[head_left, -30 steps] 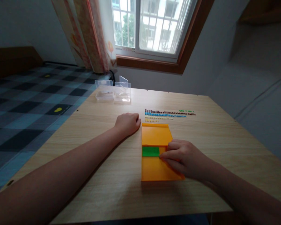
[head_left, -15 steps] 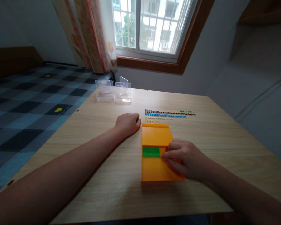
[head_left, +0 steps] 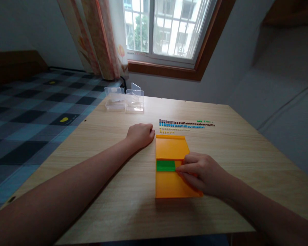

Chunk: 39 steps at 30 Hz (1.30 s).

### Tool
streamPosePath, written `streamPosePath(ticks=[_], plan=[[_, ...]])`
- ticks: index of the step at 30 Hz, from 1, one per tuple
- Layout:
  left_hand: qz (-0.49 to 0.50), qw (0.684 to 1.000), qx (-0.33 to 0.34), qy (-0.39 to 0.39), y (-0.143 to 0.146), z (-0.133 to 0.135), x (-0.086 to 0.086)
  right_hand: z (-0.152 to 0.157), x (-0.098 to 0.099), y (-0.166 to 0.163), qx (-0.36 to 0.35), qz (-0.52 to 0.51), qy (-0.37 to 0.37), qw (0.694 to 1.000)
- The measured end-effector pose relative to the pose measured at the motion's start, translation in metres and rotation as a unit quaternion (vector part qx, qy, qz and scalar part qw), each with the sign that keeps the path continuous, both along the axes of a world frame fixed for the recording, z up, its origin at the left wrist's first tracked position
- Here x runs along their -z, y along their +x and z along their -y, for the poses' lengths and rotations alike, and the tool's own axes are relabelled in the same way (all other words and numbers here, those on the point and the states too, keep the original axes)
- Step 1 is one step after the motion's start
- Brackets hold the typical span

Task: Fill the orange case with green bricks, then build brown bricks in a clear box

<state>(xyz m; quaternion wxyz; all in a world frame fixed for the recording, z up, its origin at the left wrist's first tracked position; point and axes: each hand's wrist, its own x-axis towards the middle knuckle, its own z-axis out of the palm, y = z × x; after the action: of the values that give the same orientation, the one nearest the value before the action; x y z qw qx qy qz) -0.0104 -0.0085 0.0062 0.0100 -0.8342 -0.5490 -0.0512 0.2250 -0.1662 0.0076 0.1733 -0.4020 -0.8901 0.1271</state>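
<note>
An orange plastic tray (head_left: 170, 147) lies on the table, with raised edges and a recessed band across its middle. In the left part of that band sits a green studded plate (head_left: 165, 166). My right hand (head_left: 201, 171) is over the tray's right side, thumb and fingers pinched together with the tips at the green plate's right edge; whatever small thing they may hold is hidden. My left hand (head_left: 140, 135) rests on the table in a loose fist, beside the tray's far left corner, with no object showing in it.
Beyond the tray, rows of tiny brown, blue and yellow pieces (head_left: 181, 125) lie on the wooden table (head_left: 113, 205), with a few green bits (head_left: 204, 121) behind. Clear plastic boxes (head_left: 124, 100) with raised lids stand at the far left. A checked bed (head_left: 28, 112) borders the table's left.
My right fingertips have shifted very slightly left, at the green plate's edge. My left hand and the tray are almost unchanged.
</note>
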Motion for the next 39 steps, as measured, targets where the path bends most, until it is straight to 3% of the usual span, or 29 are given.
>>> streamPosePath(ticks=[39], plan=[[0.002,1.000,0.000,0.002,0.0000,-0.0003,0.0011,-0.0002,-0.0007,-0.0018,-0.009,0.005,-0.030,0.999]])
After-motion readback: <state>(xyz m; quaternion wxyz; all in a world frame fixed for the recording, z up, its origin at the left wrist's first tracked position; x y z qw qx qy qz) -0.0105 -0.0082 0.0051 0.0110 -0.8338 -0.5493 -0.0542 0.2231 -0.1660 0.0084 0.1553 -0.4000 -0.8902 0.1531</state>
